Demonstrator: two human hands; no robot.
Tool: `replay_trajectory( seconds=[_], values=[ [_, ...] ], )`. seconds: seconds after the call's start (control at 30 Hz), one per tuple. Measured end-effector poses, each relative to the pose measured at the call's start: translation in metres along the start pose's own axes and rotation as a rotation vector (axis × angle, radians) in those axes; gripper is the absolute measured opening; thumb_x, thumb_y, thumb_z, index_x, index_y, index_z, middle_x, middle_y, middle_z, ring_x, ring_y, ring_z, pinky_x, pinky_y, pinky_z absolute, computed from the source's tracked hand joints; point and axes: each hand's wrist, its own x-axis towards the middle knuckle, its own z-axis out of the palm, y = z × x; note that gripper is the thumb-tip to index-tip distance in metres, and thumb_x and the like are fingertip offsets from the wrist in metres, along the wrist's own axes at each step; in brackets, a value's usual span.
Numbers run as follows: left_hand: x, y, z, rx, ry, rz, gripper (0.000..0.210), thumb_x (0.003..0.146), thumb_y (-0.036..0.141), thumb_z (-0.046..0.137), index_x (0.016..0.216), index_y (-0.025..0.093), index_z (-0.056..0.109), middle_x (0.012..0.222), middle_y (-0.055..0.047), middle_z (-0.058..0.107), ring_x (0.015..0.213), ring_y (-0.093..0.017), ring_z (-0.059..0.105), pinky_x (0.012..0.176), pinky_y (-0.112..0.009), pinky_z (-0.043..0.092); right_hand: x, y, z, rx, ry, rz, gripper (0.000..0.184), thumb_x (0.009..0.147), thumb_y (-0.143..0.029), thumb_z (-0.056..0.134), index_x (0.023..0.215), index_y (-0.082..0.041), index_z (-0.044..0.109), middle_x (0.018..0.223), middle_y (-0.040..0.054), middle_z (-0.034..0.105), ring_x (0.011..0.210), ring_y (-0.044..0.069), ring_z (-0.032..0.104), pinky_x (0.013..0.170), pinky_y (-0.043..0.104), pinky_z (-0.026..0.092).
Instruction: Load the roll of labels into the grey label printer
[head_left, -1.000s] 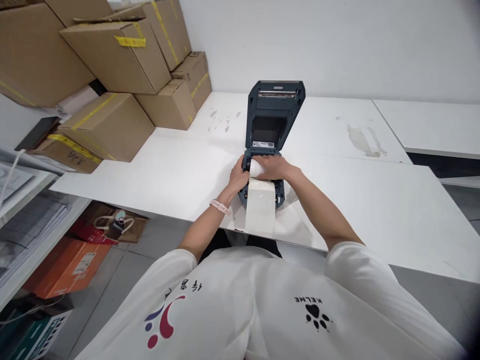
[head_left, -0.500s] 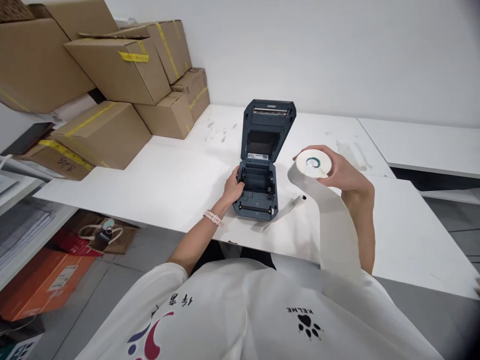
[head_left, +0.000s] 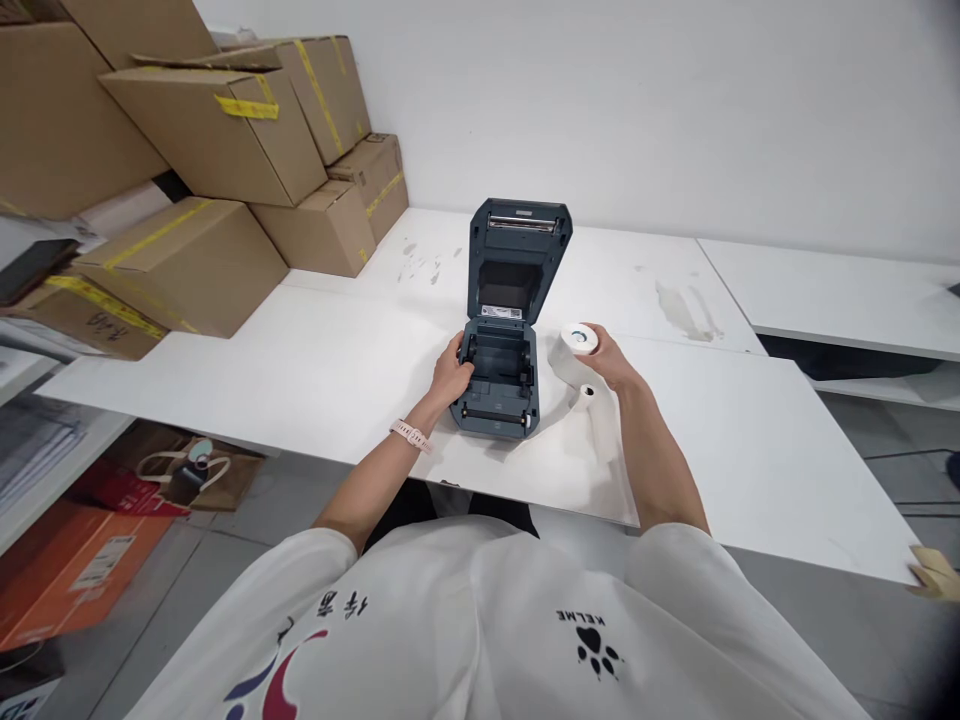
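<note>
A dark blue label printer [head_left: 501,370] stands on the white table [head_left: 315,370] with its lid [head_left: 517,258] raised and its paper bay empty. My left hand [head_left: 448,372] grips the printer's left side. My right hand [head_left: 609,358] holds a white paper roll [head_left: 576,348] just right of the printer, low over the table. A loose strip of paper [head_left: 604,430] trails from the roll toward me, and a small dark spindle end [head_left: 587,391] shows below the roll.
Taped cardboard boxes [head_left: 202,150] are stacked at the table's far left. A second white table [head_left: 832,290] adjoins on the right. Below left are shelves, an orange box [head_left: 75,560] and a bag [head_left: 187,475] on the floor.
My right hand lifted the paper roll out of the printer, swung it up to the right, then lowered it beside the printer. The left hand stayed on the printer's side.
</note>
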Motion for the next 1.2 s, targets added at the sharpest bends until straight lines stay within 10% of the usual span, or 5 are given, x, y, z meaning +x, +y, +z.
replay_trajectory(
  seconds=[0.37,0.57,0.7,0.93,1.2],
  values=[
    [0.002,-0.002,0.001,-0.005,0.011,-0.005,0.088,0.064,0.006,0.056,0.151,0.02,0.044,0.149,-0.008,0.056,0.14,-0.027,0.051,0.121,-0.044,0.038,-0.091,0.022,-0.062,0.052,-0.176,0.225,0.047,0.065,-0.041,0.085,0.108,-0.026,0.074,0.122,0.0083,0.074,0.112,0.03,0.07,0.098,0.047,0.056],
    [-0.002,0.005,0.001,-0.012,-0.003,-0.001,0.088,0.065,0.005,0.055,0.151,0.018,0.044,0.15,-0.008,0.057,0.142,-0.028,0.049,0.124,-0.042,0.034,-0.158,-0.042,-0.04,0.018,0.371,-0.086,0.016,0.083,-0.039,0.071,0.097,-0.032,0.071,0.101,0.0053,0.073,0.1,0.027,0.069,0.098,0.051,0.055],
    [-0.001,0.004,-0.001,-0.002,-0.019,-0.013,0.088,0.066,0.006,0.056,0.152,0.018,0.043,0.154,-0.008,0.052,0.144,-0.028,0.047,0.123,-0.041,0.034,-0.192,-0.065,-0.031,-0.08,-0.152,-0.041,0.014,0.087,-0.043,0.067,0.093,-0.031,0.072,0.092,0.0061,0.073,0.088,0.027,0.071,0.086,0.049,0.059],
    [-0.001,0.004,-0.001,-0.003,-0.03,-0.026,0.088,0.068,0.008,0.057,0.154,0.02,0.04,0.156,-0.008,0.049,0.144,-0.028,0.047,0.123,-0.042,0.036,-0.154,0.006,0.001,-0.318,0.198,0.143,0.062,0.07,-0.05,0.079,0.126,-0.028,0.061,0.126,0.0125,0.068,0.12,0.033,0.064,0.107,0.058,0.047],
    [-0.001,0.002,0.0,-0.031,-0.03,-0.026,0.089,0.067,0.008,0.057,0.153,0.021,0.041,0.154,-0.008,0.052,0.141,-0.029,0.05,0.12,-0.045,0.039,-0.125,-0.034,0.032,0.194,-0.078,-0.054,0.052,0.082,-0.06,0.068,0.122,-0.028,0.063,0.105,0.0073,0.075,0.101,0.027,0.071,0.095,0.046,0.055]
  ],
)
